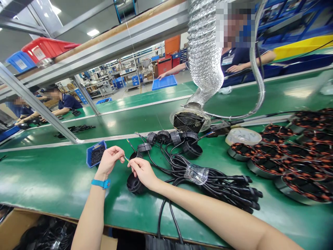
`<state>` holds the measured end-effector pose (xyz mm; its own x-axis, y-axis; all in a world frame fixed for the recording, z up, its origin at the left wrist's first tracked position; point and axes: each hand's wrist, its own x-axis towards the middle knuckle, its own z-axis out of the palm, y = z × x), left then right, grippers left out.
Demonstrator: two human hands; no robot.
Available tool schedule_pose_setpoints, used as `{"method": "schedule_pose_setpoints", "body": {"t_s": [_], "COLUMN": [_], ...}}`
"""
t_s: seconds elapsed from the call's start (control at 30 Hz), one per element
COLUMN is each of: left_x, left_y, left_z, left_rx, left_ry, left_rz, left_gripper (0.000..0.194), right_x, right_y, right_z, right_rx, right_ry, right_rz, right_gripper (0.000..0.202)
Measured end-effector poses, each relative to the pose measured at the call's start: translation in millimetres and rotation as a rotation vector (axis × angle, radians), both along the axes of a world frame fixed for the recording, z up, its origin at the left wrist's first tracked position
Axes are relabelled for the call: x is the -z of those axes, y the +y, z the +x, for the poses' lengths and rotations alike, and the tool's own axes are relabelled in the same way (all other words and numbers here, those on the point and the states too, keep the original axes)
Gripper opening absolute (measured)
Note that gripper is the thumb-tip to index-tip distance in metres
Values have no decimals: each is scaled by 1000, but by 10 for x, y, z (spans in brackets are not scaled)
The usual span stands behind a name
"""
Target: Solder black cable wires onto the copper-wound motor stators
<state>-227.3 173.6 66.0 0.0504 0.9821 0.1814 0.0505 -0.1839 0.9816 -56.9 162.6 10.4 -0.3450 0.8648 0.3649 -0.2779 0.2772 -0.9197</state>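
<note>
Wires (126, 158) between left hand (110, 159) and right hand (142, 170), bin (53, 47) label (39, 52), seemingly illegible

No legible text; labels (39, 53) on red bin (53, 48) and blue bin (29, 61) too blurred.

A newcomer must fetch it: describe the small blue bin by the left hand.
On the near green worktop, find the left hand wearing a blue wristband. Just left of it sits a small open bin. Its blue walls and small black pieces set it apart from the black round parts nearby.
</note>
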Motion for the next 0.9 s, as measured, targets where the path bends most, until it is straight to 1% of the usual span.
{"method": "schedule_pose_setpoints", "body": {"t_s": [0.47,0.8,0.9], "left_x": [-13,1,1], "left_y": [-15,-32,-38], "left_z": [11,-92,-109], "left_rx": [13,126,128], "left_ry": [17,84,115], "left_rz": [-12,-40,-42], "left_gripper": [25,17,17], "right_x": [-17,-5,-4], "right_y": [-8,-10,-12], "right_z": [11,3,5], "right_rx": [6,17,20], "right_ry": [-9,-14,-20], "right_rz": [6,6,7], "right_gripper": [30,30,29]}}
